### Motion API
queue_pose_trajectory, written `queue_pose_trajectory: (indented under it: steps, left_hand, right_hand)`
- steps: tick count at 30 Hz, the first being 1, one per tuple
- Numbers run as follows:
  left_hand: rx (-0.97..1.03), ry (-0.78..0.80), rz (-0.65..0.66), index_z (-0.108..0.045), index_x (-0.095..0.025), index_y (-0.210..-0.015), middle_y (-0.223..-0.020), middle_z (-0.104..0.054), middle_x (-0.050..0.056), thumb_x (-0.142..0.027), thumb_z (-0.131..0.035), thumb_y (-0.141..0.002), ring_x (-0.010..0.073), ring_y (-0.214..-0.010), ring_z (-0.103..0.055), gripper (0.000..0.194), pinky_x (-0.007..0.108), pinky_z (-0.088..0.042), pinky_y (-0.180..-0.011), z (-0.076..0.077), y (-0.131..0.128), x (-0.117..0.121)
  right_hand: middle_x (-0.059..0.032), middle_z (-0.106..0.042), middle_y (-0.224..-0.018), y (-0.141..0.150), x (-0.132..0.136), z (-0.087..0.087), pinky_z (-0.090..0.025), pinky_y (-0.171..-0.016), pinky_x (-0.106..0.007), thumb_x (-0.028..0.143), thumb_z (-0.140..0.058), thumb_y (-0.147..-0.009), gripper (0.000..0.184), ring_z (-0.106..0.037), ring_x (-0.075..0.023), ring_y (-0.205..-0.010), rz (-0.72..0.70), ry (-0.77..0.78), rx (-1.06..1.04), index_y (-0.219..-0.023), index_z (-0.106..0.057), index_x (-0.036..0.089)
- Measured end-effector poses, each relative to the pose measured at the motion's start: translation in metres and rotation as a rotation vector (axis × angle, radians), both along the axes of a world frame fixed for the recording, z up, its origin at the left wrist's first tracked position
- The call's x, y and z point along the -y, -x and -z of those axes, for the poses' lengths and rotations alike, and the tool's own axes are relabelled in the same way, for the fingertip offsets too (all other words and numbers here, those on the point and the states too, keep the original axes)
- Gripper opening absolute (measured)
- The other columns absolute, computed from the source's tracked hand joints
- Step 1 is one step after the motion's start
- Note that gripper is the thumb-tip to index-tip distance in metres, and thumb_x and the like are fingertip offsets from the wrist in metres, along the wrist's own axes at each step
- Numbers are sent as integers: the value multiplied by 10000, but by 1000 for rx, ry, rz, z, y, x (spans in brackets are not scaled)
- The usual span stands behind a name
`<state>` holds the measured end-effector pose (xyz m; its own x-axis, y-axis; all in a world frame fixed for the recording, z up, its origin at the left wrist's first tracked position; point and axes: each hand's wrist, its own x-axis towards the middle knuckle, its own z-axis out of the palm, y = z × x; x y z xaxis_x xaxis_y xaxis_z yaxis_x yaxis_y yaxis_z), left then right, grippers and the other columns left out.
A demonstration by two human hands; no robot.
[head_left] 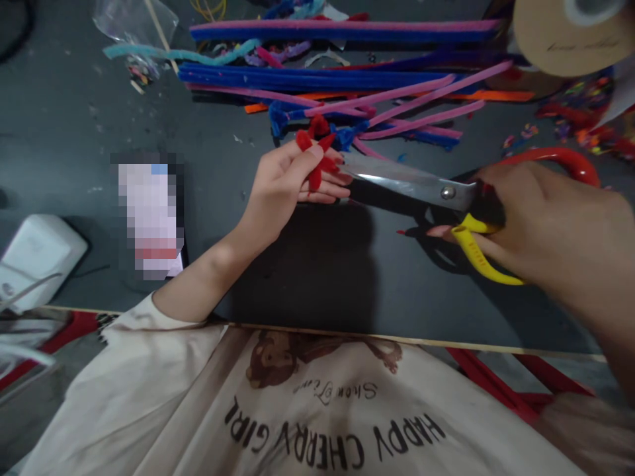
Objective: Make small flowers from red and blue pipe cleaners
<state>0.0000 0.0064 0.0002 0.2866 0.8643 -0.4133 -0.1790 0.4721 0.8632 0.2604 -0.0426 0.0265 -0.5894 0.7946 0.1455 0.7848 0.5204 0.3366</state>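
Between the thumb and fingers of my left hand [285, 175] is a red fuzzy pipe-cleaner piece [316, 178] with several pointed, petal-like ends. My right hand [540, 218] is wrapped round the handles of large scissors [411, 185], one handle red and the other yellow. The metal blades point left, and their tips reach the red piece at my left fingertips. Whether the blades touch it I cannot tell. Just beyond my left hand lie pink pipe cleaners with blue fuzzy ends [342, 135].
Blue pipe cleaners [307, 76] lie in bundles across the back of the dark table [213, 198]. A ribbon spool [560, 39] stands back right, near colourful scraps [585, 106]. A blurred-out phone [149, 218] and a white box-shaped device [42, 258] are at left.
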Motion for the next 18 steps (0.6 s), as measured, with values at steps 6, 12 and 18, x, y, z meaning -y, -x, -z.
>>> queue_pose_trajectory:
  steps: [6,12,18]
  left_hand:
    - [35,-2,-41,-621,-149,-813,-705,-723,-12,-309,-483,-883,101,-614,-705,223,151,-554,-545,-2,1,0]
    - [-4,0,-43,-621,-140,-827,-701,-710,-9,-268,-452,-892,100,-611,-705,222,151,-547,-541,-4,-1,0]
    - [8,-23,-45,-633,-135,-815,-679,-678,-28,-273,-491,-873,99,-598,-704,207,140,-548,-525,-3,0,1]
  right_hand:
    - [-96,-614,-665,-6,2,-2,-311,-434,-244,738,-83,-809,811,-545,-170,-532,102,151,-77,-919,-581,108]
    - [-89,-606,-598,1,3,-4,-277,-400,-242,690,-67,-847,811,-515,-168,-459,30,180,-56,-903,-598,79]
    - [-97,-624,-637,10,-1,-1,-279,-393,-255,692,-55,-842,815,-563,-197,-480,19,170,-77,-895,-590,80]
